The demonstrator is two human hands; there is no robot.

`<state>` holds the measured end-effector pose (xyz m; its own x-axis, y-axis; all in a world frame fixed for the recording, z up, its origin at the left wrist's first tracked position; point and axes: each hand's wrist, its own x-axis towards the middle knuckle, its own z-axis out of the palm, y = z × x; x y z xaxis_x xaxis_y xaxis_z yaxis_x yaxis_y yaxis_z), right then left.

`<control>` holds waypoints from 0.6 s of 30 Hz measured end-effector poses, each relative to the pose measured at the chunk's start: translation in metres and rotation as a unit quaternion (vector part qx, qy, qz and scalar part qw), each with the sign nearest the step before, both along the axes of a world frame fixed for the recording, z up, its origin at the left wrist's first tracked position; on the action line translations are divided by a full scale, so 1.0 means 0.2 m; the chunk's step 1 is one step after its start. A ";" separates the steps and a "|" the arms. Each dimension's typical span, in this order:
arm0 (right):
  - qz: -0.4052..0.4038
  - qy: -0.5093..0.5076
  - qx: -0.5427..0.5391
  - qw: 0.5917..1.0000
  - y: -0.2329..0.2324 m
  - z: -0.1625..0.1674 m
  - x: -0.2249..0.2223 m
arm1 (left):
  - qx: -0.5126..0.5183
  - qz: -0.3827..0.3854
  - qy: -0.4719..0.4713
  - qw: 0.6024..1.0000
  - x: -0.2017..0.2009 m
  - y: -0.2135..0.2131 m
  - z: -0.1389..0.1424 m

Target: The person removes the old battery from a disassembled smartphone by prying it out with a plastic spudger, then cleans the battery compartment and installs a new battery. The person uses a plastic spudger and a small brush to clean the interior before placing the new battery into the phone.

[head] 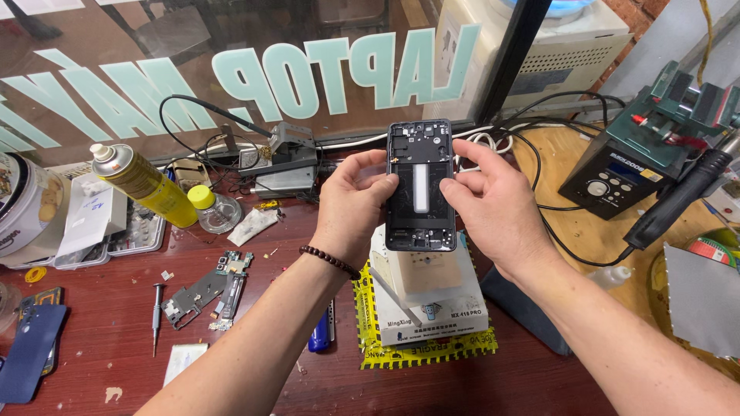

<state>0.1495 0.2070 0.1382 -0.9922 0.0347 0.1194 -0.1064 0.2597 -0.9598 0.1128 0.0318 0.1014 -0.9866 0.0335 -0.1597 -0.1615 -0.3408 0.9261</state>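
- The phone frame (418, 185) is held up in the air between both hands, its stripped inside facing the camera, well above the red table (100, 347).
- The left hand (356, 199) grips the frame's left edge, thumb over the front, fingers curled behind; hand half closed.
- The right hand (482, 202) pinches the right edge, thumb and forefinger pressed near the upper corner, the other fingers loosely bent.
- Risk, as I judge it: both grips are on thin edges only, so a slip could drop the frame onto the white box (432, 296) just below the hands, or twist and bend it.
- Left of the left wrist lie loose phone parts (212, 291) and a screwdriver (157, 314); a swinging forearm could scatter them.
- Beyond the left hand stands a yellow spray can (146, 185), tilted.
- Far right of the right hand sits a soldering station (617, 179) with trailing cables.
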 end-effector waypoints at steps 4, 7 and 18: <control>0.000 -0.028 -0.015 0.999 -0.01 0.00 0.01 | -0.001 0.005 -0.001 1.000 0.00 0.00 -0.02; 0.005 -0.045 -0.035 0.998 -0.01 0.01 0.01 | 0.016 -0.001 -0.010 1.000 -0.01 -0.01 -0.03; 0.007 -0.048 -0.048 0.998 0.00 -0.02 0.01 | 0.006 0.001 -0.012 1.000 0.00 -0.01 -0.04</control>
